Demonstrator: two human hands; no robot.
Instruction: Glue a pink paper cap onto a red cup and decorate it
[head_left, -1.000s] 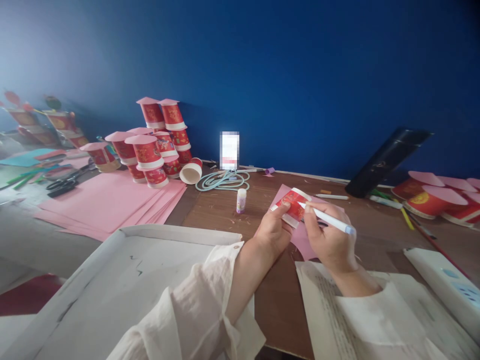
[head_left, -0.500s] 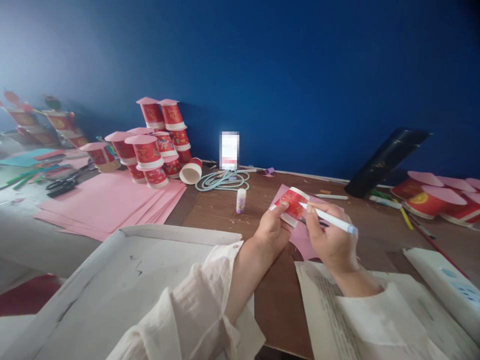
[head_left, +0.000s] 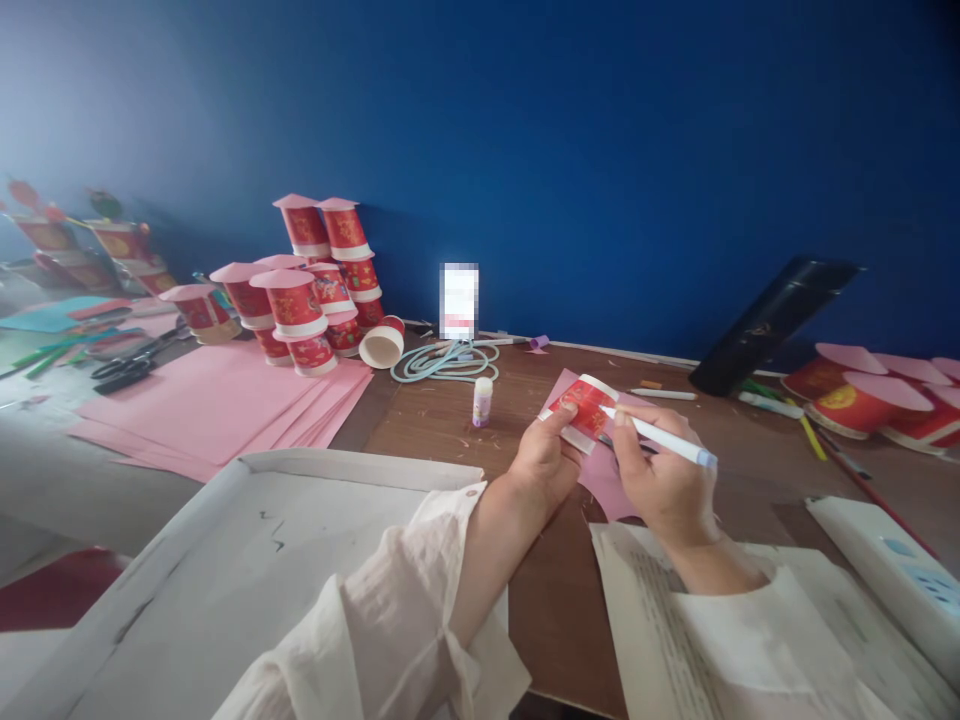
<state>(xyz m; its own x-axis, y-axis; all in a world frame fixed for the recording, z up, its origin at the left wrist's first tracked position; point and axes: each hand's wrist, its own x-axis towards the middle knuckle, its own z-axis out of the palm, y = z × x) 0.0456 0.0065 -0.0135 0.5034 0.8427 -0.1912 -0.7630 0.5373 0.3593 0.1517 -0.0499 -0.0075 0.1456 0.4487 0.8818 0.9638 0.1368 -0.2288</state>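
Left hand (head_left: 546, 455) grips the red cup (head_left: 585, 408) over pink paper (head_left: 600, 478); right hand (head_left: 660, 480) pinches a white pen (head_left: 660, 437), tip touching the cup.

A deep blue wall (head_left: 600, 150) rises behind the brown wooden table (head_left: 435, 425)

Loose, crinkled cream sleeves (head_left: 390, 620), one small cuff button (head_left: 472, 492)

A pixelated white rectangle (head_left: 458, 300) against the blue wall is unreadable, and right of it the white power strip (head_left: 892, 575) runs off the frame's edge.
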